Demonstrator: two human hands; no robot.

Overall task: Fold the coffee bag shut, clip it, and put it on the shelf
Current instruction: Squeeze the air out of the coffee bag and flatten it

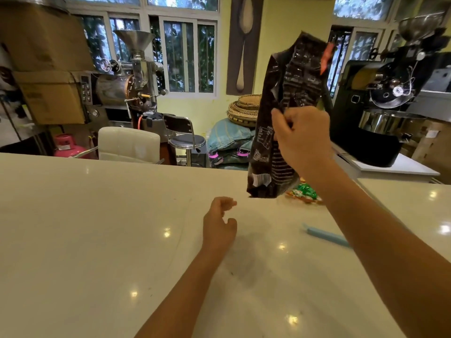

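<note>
The right hand (301, 140) grips the dark glossy coffee bag (285, 113) upright above the white glossy counter (97, 228) — its white print is unreadable. The left hand (219, 223) hovers loosely curled, empty. A light-blue plastic clip (327, 236) and a green wrapper (305, 191) lie nearby.

Bench (97, 228) left of my hands lay bare; blue clip (327, 236) and green wrapper (305, 191) cluttered right side.
</note>
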